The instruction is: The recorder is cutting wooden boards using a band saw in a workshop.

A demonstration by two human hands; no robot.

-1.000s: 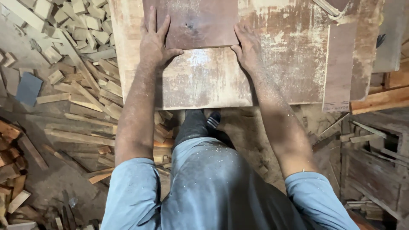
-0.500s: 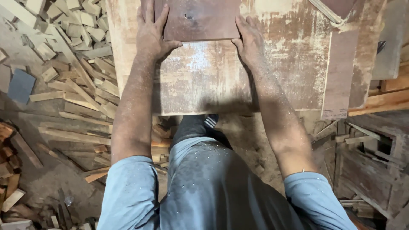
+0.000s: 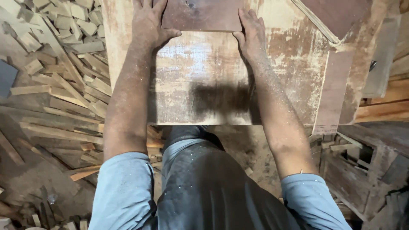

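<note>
Pressing left hand [image 3: 149, 23] and right hand [image 3: 252, 32] flat against either edge of a brown board [image 3: 201, 15] lying on a worn wooden table [image 3: 200, 81]; offcuts [image 3: 55, 76] lying beside.

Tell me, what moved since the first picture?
Both hands, left and right, slid the dark board forward across the bench, away from the person, so more of it now runs past the top edge. Both hands stayed flat at its sides. The wood scraps on the floor lie as before.
</note>
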